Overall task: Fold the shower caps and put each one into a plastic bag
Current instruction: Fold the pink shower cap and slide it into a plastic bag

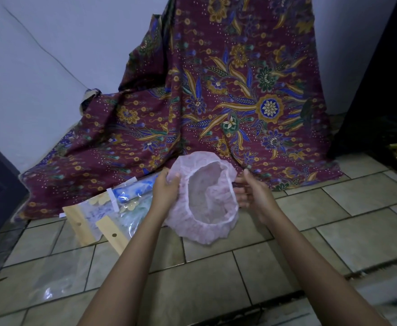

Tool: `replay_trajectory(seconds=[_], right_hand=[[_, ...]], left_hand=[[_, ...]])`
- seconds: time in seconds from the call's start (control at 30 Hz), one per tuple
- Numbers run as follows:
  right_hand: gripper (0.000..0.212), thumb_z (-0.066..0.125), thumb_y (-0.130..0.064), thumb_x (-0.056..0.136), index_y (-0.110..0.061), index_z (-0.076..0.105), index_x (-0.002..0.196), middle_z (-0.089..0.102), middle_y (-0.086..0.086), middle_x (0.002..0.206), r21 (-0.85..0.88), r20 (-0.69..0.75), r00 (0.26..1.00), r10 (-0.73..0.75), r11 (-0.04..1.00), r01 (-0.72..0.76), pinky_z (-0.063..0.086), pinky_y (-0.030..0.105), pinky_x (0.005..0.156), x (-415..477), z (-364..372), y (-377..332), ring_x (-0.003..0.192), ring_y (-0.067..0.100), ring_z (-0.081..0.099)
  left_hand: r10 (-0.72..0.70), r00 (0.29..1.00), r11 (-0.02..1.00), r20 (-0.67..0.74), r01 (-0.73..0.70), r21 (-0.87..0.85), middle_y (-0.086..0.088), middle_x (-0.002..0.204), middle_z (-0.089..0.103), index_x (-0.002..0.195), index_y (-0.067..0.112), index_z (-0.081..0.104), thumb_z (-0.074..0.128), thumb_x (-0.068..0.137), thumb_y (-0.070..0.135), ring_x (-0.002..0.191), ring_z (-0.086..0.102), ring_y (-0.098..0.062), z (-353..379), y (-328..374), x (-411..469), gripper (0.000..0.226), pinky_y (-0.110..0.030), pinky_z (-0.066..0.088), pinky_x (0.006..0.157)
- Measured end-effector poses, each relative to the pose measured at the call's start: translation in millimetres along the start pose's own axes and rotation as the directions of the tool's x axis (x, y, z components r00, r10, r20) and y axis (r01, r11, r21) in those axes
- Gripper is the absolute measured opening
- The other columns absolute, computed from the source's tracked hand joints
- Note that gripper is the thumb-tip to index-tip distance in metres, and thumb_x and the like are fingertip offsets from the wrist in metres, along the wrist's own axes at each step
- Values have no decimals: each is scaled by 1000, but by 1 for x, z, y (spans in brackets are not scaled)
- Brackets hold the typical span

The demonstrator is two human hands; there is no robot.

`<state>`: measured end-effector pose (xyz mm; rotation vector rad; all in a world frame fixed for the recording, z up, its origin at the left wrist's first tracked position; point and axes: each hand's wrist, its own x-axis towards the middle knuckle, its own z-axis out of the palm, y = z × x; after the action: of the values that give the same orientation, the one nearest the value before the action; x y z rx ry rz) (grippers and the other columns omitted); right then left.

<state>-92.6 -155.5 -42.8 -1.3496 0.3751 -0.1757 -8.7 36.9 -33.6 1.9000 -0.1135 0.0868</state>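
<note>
I see the pink ruffled plastic shower cap (207, 201) held mouth-up above the beige tiled floor (216, 278), with the left hand (165, 188) curled tight on one rim and the right hand (251, 191) seemingly pinching the opposite rim, probably spreading it for folding.
</note>
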Motion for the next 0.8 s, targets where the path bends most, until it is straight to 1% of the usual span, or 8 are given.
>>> replay_trajectory(seconds=[0.1, 0.17, 0.27, 0.33, 0.47, 0.63, 0.7, 0.8], right_hand=[[34, 43, -43, 95, -17, 62, 83, 49, -10, 48, 23, 23, 997, 79, 997, -80, 35, 19, 43, 4, 5, 11, 39, 4, 43], [35, 45, -45, 93, -17, 63, 83, 55, -6, 55, 23, 6, 996, 90, 996, -90, 36, 22, 51, 4, 6, 14, 46, 9, 48], [21, 66, -26, 84, -5, 65, 90, 67, 10, 81, -66, -5, 1000, -21, 998, 21, 51, 37, 68, 0, 7, 19, 72, 26, 63], [14, 72, -13, 77, -8, 61, 71, 61, 8, 66, -237, -61, 986, -157, 962, 138, 47, 38, 64, -2, 9, 20, 63, 22, 56], [20, 62, -17, 85, -10, 51, 70, 51, 3, 62, -730, -201, 877, -436, 664, 162, 30, 30, 54, 0, 4, 14, 57, 19, 44], [14, 51, -11, 89, -4, 48, 100, 53, 15, 103, -937, -198, 799, -568, 348, 15, 34, 34, 62, -2, -1, 2, 82, 34, 59], [12, 53, -11, 85, -8, 46, 93, 49, 12, 99, -903, -177, 809, -561, 420, 94, 34, 32, 61, 0, -2, 2, 80, 30, 55], [23, 61, -30, 86, -14, 46, 92, 50, 4, 96, -497, -87, 940, -331, 832, 247, 44, 29, 68, 2, 1, 6, 82, 19, 51]], left_hand=[[-14, 1000, 997, -27, 12, -80, -12, 70, 45, 81, 2, 48, 49, 94, 16, 68, 47, -25, 5, -1, -6, 19, -34, 42, 69], [-16, 998, 991, -66, 7, -136, -7, 65, 45, 84, -6, 47, 48, 95, 15, 64, 47, -22, 7, 1, -10, 23, -23, 44, 62], [-17, 998, 979, -62, 4, -203, 8, 63, 43, 83, -4, 47, 47, 95, 13, 56, 42, -7, 9, -3, -12, 22, -14, 37, 55], [-15, 999, 976, -43, 5, -217, 5, 67, 48, 80, 6, 52, 48, 95, 15, 58, 46, -6, 8, -6, -12, 18, -20, 40, 60], [-68, 995, 973, -72, 51, -223, 0, 67, 50, 78, 10, 52, 50, 94, 15, 61, 46, -13, 3, -14, -8, 16, -27, 40, 60], [-118, 988, 965, -103, 90, -246, -4, 66, 48, 68, 15, 44, 49, 93, 12, 66, 45, -18, -6, -24, -4, 26, -32, 39, 65], [-132, 990, 957, -47, 115, -266, -11, 76, 51, 73, 15, 47, 51, 90, 20, 73, 49, -20, -6, -26, -6, 18, -36, 43, 70], [-150, 988, 921, 17, 146, -360, -12, 82, 55, 80, 16, 52, 51, 93, 23, 78, 54, -23, -4, -28, -9, 15, -40, 47, 74]])
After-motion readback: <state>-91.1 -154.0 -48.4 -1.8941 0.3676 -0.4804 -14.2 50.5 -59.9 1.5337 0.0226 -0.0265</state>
